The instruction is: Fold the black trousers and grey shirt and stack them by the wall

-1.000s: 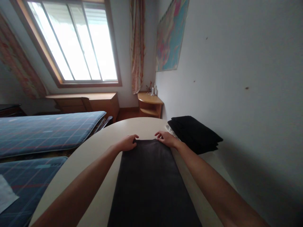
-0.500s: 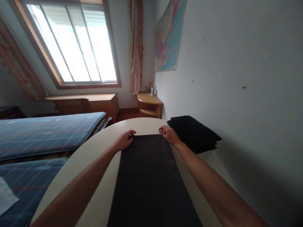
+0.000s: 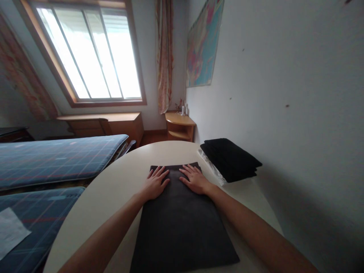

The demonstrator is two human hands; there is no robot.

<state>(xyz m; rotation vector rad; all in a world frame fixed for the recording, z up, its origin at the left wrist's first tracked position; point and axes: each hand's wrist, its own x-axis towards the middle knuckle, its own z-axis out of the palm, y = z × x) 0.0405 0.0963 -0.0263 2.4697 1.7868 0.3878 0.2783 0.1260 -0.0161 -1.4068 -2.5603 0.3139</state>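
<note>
A dark grey folded cloth (image 3: 182, 223) lies lengthwise on the pale round-edged table (image 3: 113, 189). My left hand (image 3: 155, 183) rests flat on its far left part, fingers spread. Across from it, my right hand (image 3: 195, 179) lies palm down on the far right part, fingers also apart. Both hands press on the cloth just short of its far edge, and neither grips it. To the right of my right hand sits a stack of folded black cloths (image 3: 230, 159), with clear plastic (image 3: 212, 167) showing under its left side.
A white wall (image 3: 284, 132) runs along the table's right side. Blue plaid mattresses (image 3: 57, 159) lie to the left, one with a white paper (image 3: 11, 231) on it. Beyond the table stand a corner shelf (image 3: 180, 119) and a wooden desk (image 3: 125, 117) below the window.
Both hands have let go of the cloth's far corners, opened, and come down flat on it, slightly nearer to me. The cloth's near edge now shows at lower right.
</note>
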